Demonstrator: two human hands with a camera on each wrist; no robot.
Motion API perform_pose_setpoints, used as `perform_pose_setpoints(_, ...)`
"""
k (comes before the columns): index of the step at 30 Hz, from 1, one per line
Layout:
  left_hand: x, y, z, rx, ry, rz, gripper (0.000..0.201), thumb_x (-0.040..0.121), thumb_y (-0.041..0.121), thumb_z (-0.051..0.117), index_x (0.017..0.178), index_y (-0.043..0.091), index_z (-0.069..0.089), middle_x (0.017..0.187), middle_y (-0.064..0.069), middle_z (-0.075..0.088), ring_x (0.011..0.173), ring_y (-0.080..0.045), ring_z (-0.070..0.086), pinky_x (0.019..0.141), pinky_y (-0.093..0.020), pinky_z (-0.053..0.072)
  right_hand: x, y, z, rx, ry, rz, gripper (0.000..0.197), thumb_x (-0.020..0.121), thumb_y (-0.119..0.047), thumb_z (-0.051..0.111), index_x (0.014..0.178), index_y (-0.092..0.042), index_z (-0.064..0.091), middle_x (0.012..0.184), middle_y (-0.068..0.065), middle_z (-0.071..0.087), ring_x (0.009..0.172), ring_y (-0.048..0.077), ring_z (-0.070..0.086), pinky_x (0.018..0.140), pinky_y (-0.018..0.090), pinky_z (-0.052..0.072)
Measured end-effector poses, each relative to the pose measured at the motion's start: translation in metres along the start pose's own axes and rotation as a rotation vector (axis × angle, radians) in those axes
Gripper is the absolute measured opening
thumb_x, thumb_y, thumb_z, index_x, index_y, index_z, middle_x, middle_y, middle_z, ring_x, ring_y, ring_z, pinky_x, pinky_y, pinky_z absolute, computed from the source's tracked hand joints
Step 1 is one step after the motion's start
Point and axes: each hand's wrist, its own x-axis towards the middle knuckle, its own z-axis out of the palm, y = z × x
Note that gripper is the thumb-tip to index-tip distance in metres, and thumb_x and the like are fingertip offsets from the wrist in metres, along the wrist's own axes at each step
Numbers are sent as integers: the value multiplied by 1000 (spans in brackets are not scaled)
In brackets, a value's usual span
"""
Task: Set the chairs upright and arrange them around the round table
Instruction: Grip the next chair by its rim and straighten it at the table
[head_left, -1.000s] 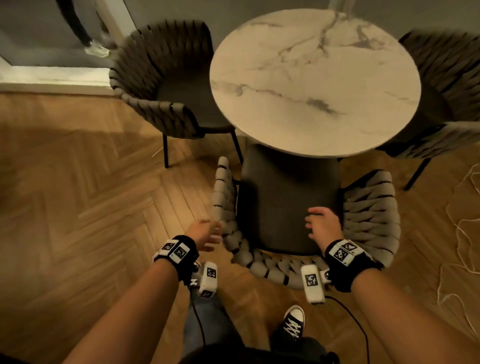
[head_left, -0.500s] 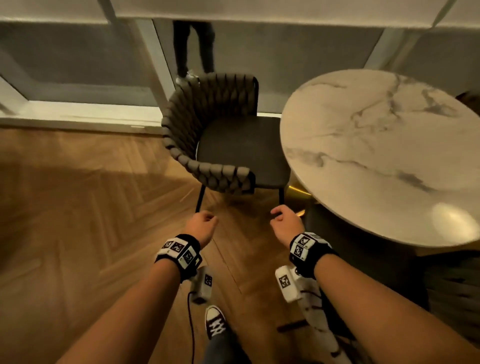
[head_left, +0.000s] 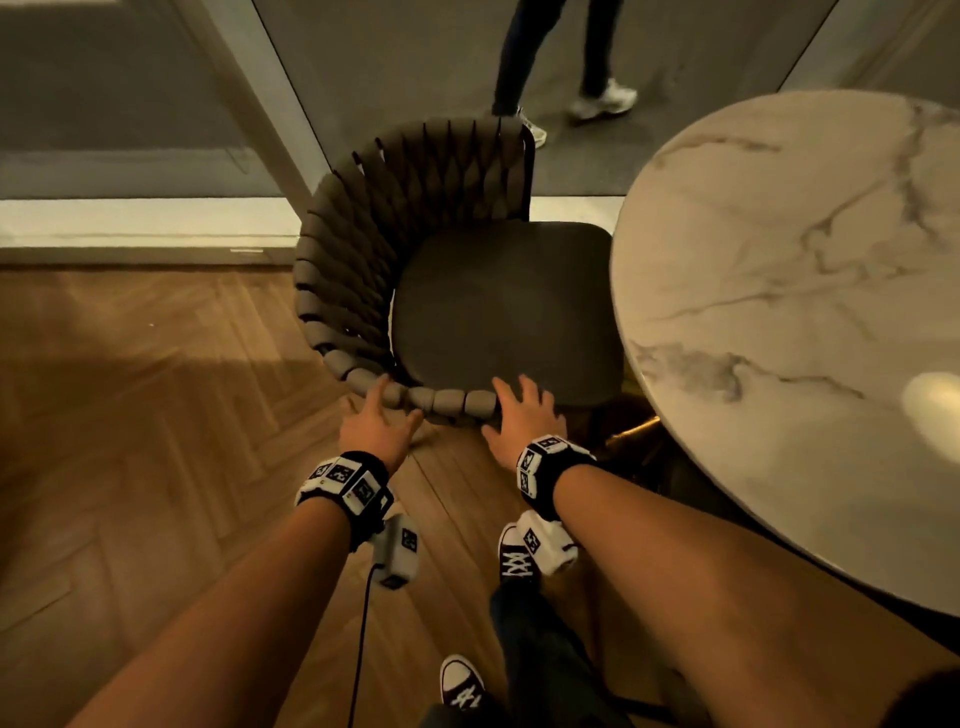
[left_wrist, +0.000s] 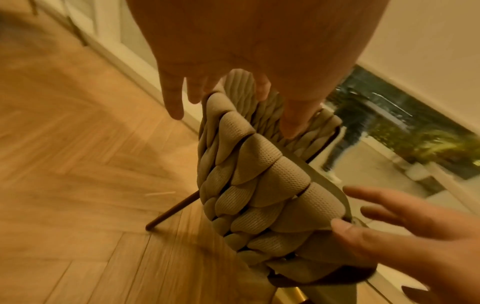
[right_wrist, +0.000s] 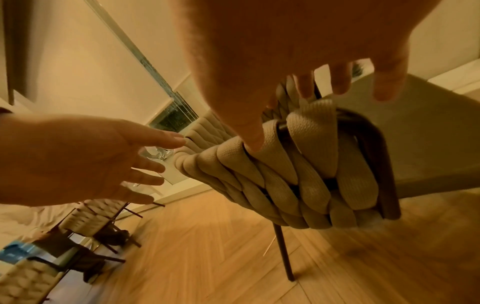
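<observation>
A grey woven chair with a dark seat cushion stands upright, its seat edge close beside the round marble table. Both my hands are at its near woven armrest. My left hand has straight, spread fingers over the weave, with the thumb touching it. My right hand straddles the armrest's end, thumb on the outer weave and straight fingers above the cushion. Neither hand is curled round the armrest.
Herringbone wood floor stretches to the left. Behind the chair are a glass wall and sill, with another person's legs beyond. My shoes are just behind my hands. Further woven chairs show in the right wrist view.
I turned left, away from the chair tucked under the table's near side. Both hands moved forward to the left chair's armrest, and their fingers went from curled to straight.
</observation>
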Motion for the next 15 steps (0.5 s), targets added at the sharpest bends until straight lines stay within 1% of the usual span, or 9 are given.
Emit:
perform_pose_setpoints(1, 8, 1, 2, -19, -1, -26, 76, 91, 48, 65, 155, 41, 25, 170, -17, 9, 156, -38, 11, 122, -50, 25, 8, 0, 3, -6, -28, -1, 71, 92, -46, 57, 152, -38, 20, 164, 3, 12, 147, 38, 16, 111, 59, 31)
perform_pose_setpoints(2, 16, 2, 4, -29, -3, -42, 78, 90, 49, 67, 155, 41, 25, 170, -17, 8, 156, -38, 11, 122, -50, 25, 16, 1, 6, -20, -49, -8, 69, 93, -48, 55, 152, -38, 22, 164, 3, 13, 147, 38, 16, 111, 60, 30)
perform_pose_setpoints(4, 27, 2, 10, -48, -8, -79, 80, 88, 48, 70, 155, 39, 29, 169, -16, 7, 153, -39, 21, 121, -48, 28, 32, 1, 8, -66, -106, -22, 63, 93, -52, 51, 150, -36, 27, 161, 4, 22, 144, 40, 22, 111, 60, 30)
perform_pose_setpoints(6, 34, 1, 16, -72, 3, -81, 81, 85, 48, 74, 154, 38, 32, 170, -14, 2, 150, -38, 31, 120, -45, 33, 46, 4, 4, -114, -164, -51, 61, 92, -54, 52, 146, -32, 33, 153, 8, 34, 138, 41, 30, 108, 60, 32)
perform_pose_setpoints(8, 40, -5, 21, -67, 18, -78, 81, 84, 50, 75, 152, 41, 32, 171, -13, -2, 148, -37, 35, 118, -46, 36, 58, 7, -1, -150, -229, -80, 59, 91, -56, 54, 141, -28, 38, 146, 11, 41, 133, 43, 36, 105, 59, 36)
perform_pose_setpoints(10, 42, -7, 24, -50, 24, -75, 80, 83, 51, 74, 151, 43, 32, 171, -14, 2, 147, -38, 36, 116, -48, 40, 66, 8, -3, -165, -293, -89, 61, 91, -56, 54, 141, -25, 37, 144, 13, 42, 131, 45, 37, 104, 59, 38)
perform_pose_setpoints(11, 43, -6, 25, -44, 29, -76, 77, 85, 50, 74, 150, 43, 33, 171, -14, 1, 147, -39, 37, 115, -48, 41, 69, 9, -4, -164, -314, -87, 62, 91, -55, 55, 142, -25, 36, 144, 13, 41, 131, 46, 36, 104, 59, 39)
perform_pose_setpoints(14, 51, 3, 23, -79, 23, -75, 72, 87, 41, 74, 149, 39, 37, 170, -12, -11, 148, -41, 34, 117, -48, 39, 80, 7, -8, -144, -332, -68, 64, 91, -54, 56, 144, -24, 34, 146, 16, 37, 131, 50, 33, 106, 60, 37)
perform_pose_setpoints(15, 60, 8, 21, -84, 29, -58, 71, 87, 40, 75, 148, 39, 38, 170, -12, -12, 148, -41, 34, 118, -48, 38, 85, 5, -14, -138, -324, -64, 64, 91, -54, 56, 143, -24, 34, 147, 16, 36, 131, 51, 32, 108, 60, 36)
